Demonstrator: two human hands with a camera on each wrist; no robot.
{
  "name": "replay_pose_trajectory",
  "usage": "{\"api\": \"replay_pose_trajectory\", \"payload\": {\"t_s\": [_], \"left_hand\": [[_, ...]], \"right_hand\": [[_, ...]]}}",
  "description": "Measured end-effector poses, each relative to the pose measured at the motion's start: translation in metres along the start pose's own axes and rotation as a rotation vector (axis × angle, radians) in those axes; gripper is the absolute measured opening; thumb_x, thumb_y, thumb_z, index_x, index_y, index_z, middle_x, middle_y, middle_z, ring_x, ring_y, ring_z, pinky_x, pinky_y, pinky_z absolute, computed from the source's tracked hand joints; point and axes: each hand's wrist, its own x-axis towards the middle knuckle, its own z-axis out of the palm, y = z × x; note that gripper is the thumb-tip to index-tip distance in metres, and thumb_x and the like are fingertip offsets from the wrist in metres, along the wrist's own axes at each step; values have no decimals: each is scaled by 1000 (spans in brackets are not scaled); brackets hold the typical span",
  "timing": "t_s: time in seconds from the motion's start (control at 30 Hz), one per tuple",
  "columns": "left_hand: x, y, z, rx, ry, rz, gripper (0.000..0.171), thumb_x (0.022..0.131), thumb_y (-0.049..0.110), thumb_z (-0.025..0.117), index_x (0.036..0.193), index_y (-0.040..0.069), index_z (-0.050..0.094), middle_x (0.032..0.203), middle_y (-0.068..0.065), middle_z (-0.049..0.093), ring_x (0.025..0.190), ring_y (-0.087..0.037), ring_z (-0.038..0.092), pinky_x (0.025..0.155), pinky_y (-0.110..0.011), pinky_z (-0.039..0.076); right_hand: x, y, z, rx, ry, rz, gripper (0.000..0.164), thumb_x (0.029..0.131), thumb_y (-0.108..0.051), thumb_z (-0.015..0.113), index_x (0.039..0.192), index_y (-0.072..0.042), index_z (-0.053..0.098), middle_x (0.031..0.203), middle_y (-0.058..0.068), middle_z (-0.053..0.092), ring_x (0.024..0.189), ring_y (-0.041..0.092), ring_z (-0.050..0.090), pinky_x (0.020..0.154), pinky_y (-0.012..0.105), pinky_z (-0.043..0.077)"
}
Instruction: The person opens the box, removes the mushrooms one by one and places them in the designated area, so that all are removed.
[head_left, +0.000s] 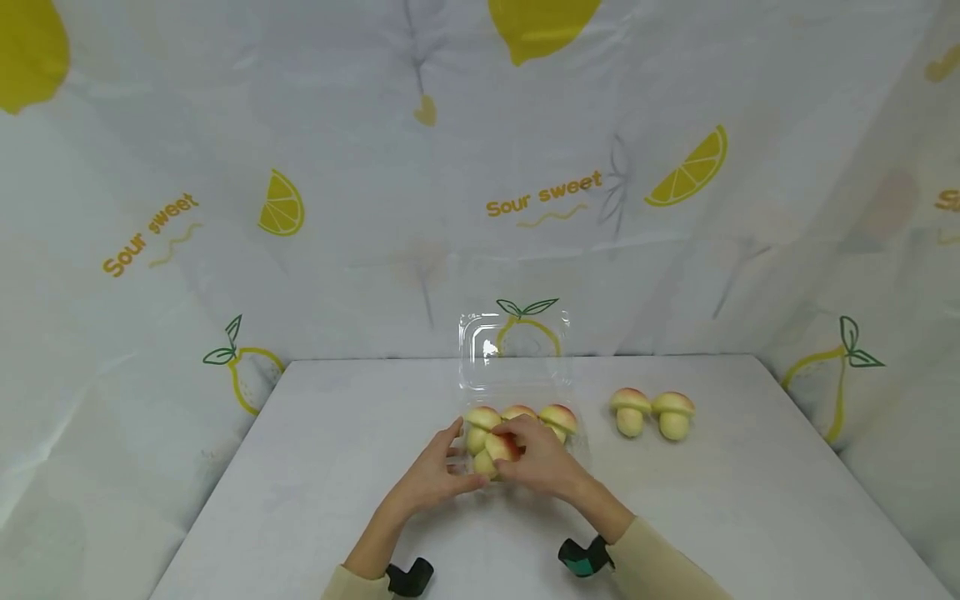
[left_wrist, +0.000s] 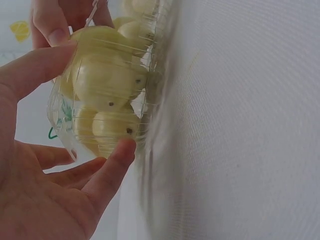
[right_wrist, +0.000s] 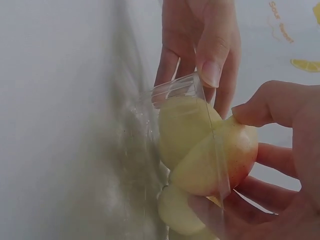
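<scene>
steadying the near left corner of the clear plastic clamshell (right_wrist: pixel 177 90), the left hand (head_left: pixel 431 477) holds it between thumb and fingers, which stand apart on two of its walls. the box sits on the white tabletop (head_left: pixel 322 442), around the middle between the left and right edges, its lid (head_left: pixel 516 350) tipped up toward the far edge. such thin, ribbed plastic is probably very light and springy, apt to skid or buckle, so a low hold at a corner, where the walls meet, should serve better than squeezing one panel. in the near left part of the box is the red-capped model mushroom (head_left: pixel 502 447), pinched by the right hand (head_left: pixel 546 461), its thumb and fingers clamped on the cap. it looks smooth and likely light, perhaps foam or hollow; a soft grip round the broad cap seems surest, since the glossy curve could slip. three capped mushrooms (head_left: pixel 559 418) line the far side of the box. farther right, two loose mushrooms (head_left: pixel 629 410) stand side by side toward the tabletop's far edge; their caps look the easiest hold too, the stems being short and rounded.
</scene>
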Motion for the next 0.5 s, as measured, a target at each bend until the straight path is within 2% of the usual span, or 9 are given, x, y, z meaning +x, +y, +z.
{"api": "replay_pose_trajectory", "payload": {"t_s": [0.13,0.37,0.5], "left_hand": [[1,-1,0,1,2,-9,106,83,38,85,161,4,22,153,-24,37,129,-42,53,95,-46,55],[1,-2,0,-14,-5,-11,105,84,34,85,161,3,21,154,-25,35,131,-43,50,99,-48,53],[0,-2,1,-9,-4,-8,105,84,35,85,161,3,21,154,-25,35,131,-43,50,100,-48,53]], "right_hand": [[-3,-1,-9,41,10,-5,40,79,-16,73,117,-5,72,118,4,62,100,18,57,83,37,56],[-7,0,-22,47,31,-5,41,80,-15,73,120,-7,73,112,1,59,101,17,56,91,37,54],[-9,2,-30,66,41,-28,40,80,-11,73,120,-7,73,115,2,62,107,21,57,92,44,57]]}}
